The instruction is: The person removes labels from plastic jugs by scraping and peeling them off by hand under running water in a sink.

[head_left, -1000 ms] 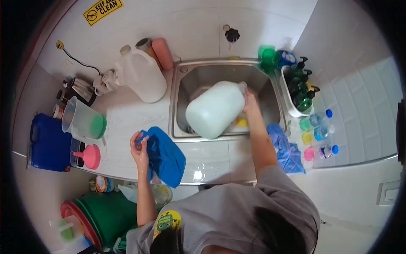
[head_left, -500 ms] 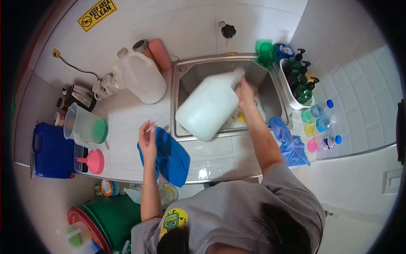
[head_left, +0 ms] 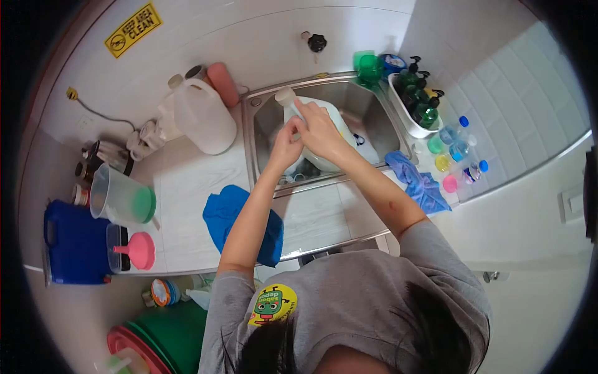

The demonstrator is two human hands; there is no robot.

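A large whitish plastic jug [head_left: 332,115] is in the steel sink [head_left: 367,103], its capped neck towards the back left. My right hand [head_left: 319,129] grips it at the handle, just below the neck. Close against it, my left hand [head_left: 288,144] has its fingers curled at the same handle; the fingertips are partly hidden. A blue cloth [head_left: 224,210] lies on the counter under my left forearm. Another jug [head_left: 204,121], translucent with a handle, stands on the counter left of the sink.
A purple-blue cloth [head_left: 416,181] lies right of the sink, near small bottles [head_left: 459,149] and a white tray [head_left: 408,115] of green pump bottles. At left are a clear pitcher [head_left: 121,199], a pink funnel [head_left: 142,250] and a blue container [head_left: 78,246]. A tap [head_left: 316,42] is on the wall.
The held jug has turned, its neck swinging left towards me. My left hand has moved from above the blue cloth to the jug's handle, and my right hand has shifted left with the jug.
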